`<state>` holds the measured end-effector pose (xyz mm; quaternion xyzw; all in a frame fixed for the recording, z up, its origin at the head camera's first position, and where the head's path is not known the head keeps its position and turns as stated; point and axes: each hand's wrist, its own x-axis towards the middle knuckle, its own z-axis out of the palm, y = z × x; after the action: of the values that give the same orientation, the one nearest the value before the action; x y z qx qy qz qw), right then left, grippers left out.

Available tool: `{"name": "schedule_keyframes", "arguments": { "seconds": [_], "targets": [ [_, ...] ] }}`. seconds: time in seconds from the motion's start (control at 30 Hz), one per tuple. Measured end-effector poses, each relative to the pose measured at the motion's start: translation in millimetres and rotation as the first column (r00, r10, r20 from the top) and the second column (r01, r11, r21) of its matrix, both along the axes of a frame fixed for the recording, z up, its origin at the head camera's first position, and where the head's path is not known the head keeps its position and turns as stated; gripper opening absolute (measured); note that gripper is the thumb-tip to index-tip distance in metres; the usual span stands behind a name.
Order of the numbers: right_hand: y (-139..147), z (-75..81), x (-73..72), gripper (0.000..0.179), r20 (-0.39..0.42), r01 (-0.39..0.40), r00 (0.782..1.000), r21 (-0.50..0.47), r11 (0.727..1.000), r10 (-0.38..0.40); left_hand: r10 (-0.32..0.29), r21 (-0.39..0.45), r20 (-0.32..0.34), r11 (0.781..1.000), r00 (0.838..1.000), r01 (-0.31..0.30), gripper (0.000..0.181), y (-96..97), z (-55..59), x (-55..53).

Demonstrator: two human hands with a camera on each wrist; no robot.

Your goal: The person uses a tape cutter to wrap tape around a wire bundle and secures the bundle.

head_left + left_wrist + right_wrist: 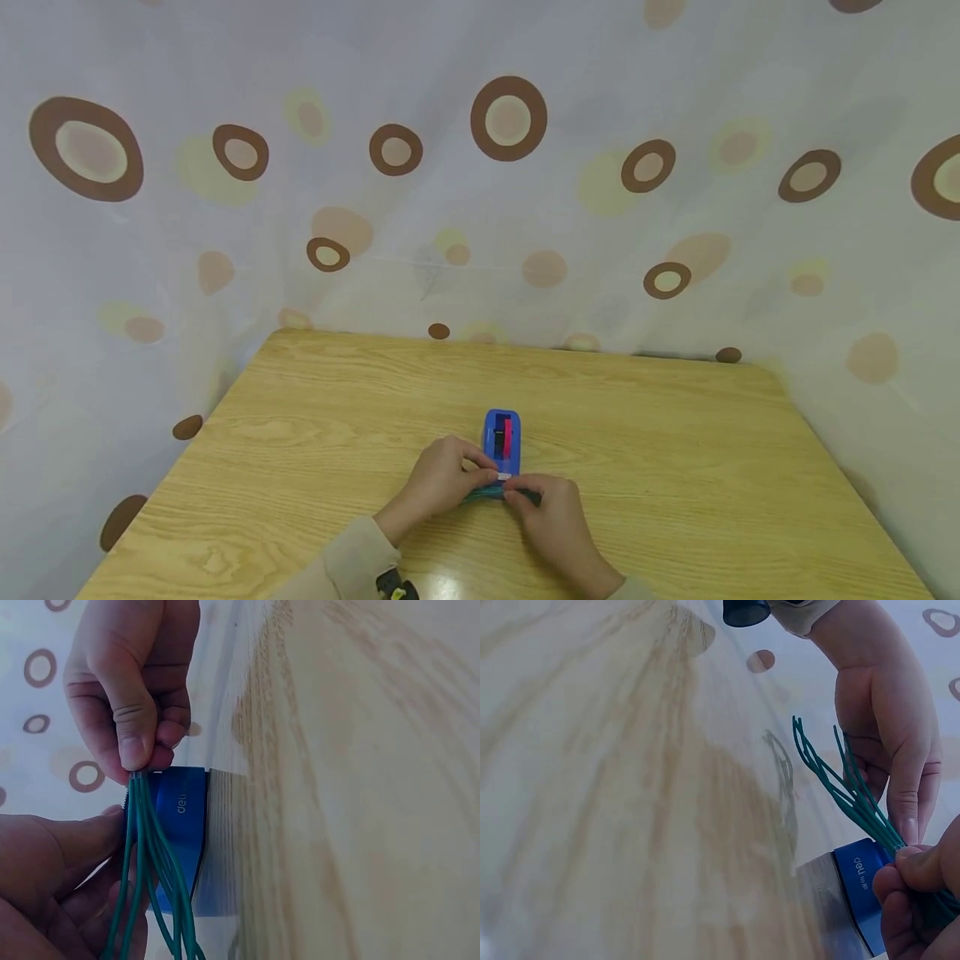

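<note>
A blue tape dispenser (491, 442) with a pink roll core (507, 437) stands upright on the table, its cutter end toward me. My right hand (553, 517) pinches a bundle of thin green wires (862, 814) between thumb and fingertips, just in front of the dispenser. The loose wire ends fan out to the left. From the left, my left hand (438, 477) has thumb and forefinger together by the cutter, pinching a clear tape strip (504, 477) beside the bundle. In the left wrist view, the wires partly hide the dispenser's lettered front (182, 806).
The wood-grain table (675, 442) spreads out around the hands and dispenser. A pale curtain with brown circles (442, 225) hangs behind it and along both sides. A black wrist device (393, 583) shows by the left sleeve.
</note>
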<state>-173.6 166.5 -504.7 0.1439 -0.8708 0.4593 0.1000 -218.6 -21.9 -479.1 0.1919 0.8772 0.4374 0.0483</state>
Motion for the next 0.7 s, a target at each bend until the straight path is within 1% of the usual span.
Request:
{"name": "schedule_keyframes", "arguments": {
  "seconds": [0.27, 0.4, 0.43, 0.5, 0.6, 0.67, 0.7],
  "targets": [
    [2.0, 4.2, 2.3, 0.007, 0.043, 0.0, 0.999, 0.038, 0.999, -0.002, 0.009, -0.029, -0.028, 1.0, 1.0, -0.009, 0.007, 1.4, -5.2, 2.0],
    [2.1, 5.1, 2.1, 0.007, 0.063, -0.008, 0.998, 0.06, 0.998, 0.005, 0.03, -0.035, -0.023, 0.999, 0.999, -0.03, 0.006, 2.4, -6.8, 2.2],
    [1.7, 4.6, 2.5, 0.007, 0.072, -0.014, 0.997, 0.059, 0.998, 0.01, 0.035, -0.027, -0.011, 0.999, 0.999, -0.035, 0.006, 2.6, -7.0, 2.3],
    [0.7, 3.0, 3.9, 0.007, 0.11, -0.026, 0.994, 0.035, 0.999, 0.022, 0.043, -0.021, 0.004, 0.999, 0.999, -0.043, 0.005, 3.0, -6.3, 3.6],
    [1.6, 1.1, 4.1, 0.007, 0.156, -0.043, 0.987, 0.004, 0.999, 0.042, 0.041, -0.026, 0.003, 0.999, 0.999, -0.04, 0.005, 2.9, -4.0, 4.2],
    [2.5, 2.2, 2.6, 0.007, 0.175, -0.04, 0.984, -0.017, 0.999, 0.042, 0.033, -0.034, -0.003, 0.999, 0.999, -0.033, 0.005, 2.1, -0.8, 4.0],
    [3.2, 3.5, 1.6, 0.007, 0.171, -0.038, 0.984, -0.017, 0.999, 0.04, 0.029, -0.042, -0.011, 0.999, 1.0, -0.029, 0.005, 1.6, 0.3, 3.4]
  ]
}}
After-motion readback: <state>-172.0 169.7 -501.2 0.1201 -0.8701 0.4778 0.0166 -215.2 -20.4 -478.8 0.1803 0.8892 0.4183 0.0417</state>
